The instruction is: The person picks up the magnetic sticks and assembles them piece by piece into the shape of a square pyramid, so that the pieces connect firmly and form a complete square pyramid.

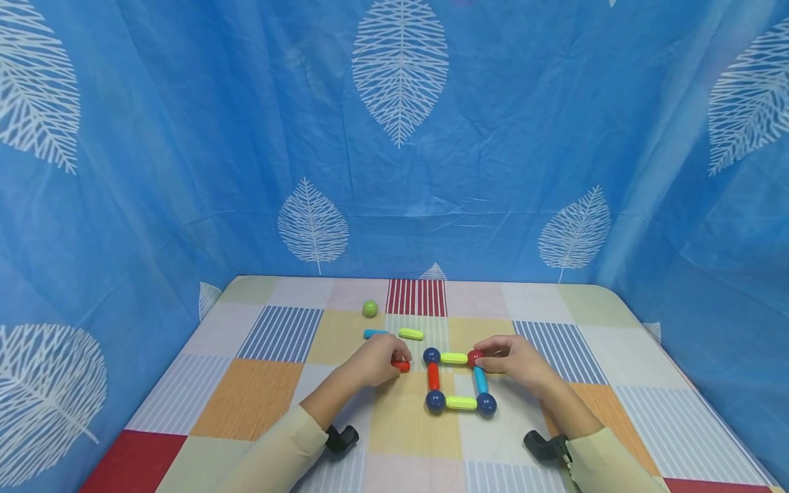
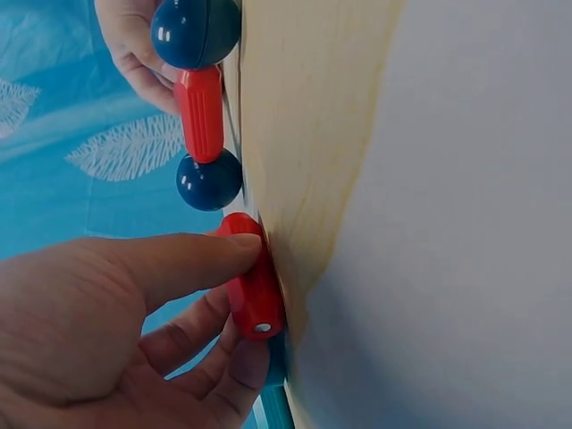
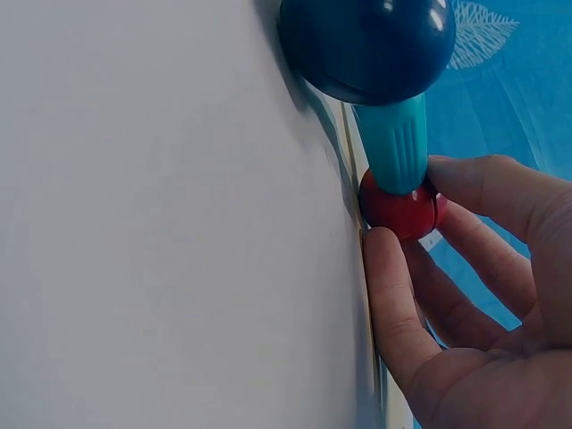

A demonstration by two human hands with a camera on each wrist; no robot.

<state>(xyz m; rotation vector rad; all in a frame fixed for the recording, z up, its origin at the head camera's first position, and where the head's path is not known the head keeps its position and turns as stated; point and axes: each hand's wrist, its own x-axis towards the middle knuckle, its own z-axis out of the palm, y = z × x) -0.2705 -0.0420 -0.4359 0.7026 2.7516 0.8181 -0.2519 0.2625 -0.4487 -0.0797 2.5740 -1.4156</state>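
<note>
On the table lies a square of rods joined by balls. Its corners are a far-left dark blue ball (image 1: 431,356), a near-left dark blue ball (image 1: 435,402), a near-right dark blue ball (image 1: 486,404) and a far-right red ball (image 1: 475,359). My right hand (image 1: 514,359) grips the red ball between thumb and fingers, where a light blue rod (image 3: 396,143) meets it. A red rod (image 1: 434,376) forms the left side; yellow-green rods (image 1: 461,402) form the near and far sides. Left of the square, my left hand (image 1: 377,359) pinches a loose red rod (image 2: 255,286) close over the tabletop.
Beyond my left hand lie a loose yellow-green rod (image 1: 411,333) and a blue rod (image 1: 373,333), partly hidden by the hand. A green ball (image 1: 370,308) sits farther back. The patchwork-patterned table (image 1: 246,397) is bordered by blue leaf-print curtains (image 1: 481,171).
</note>
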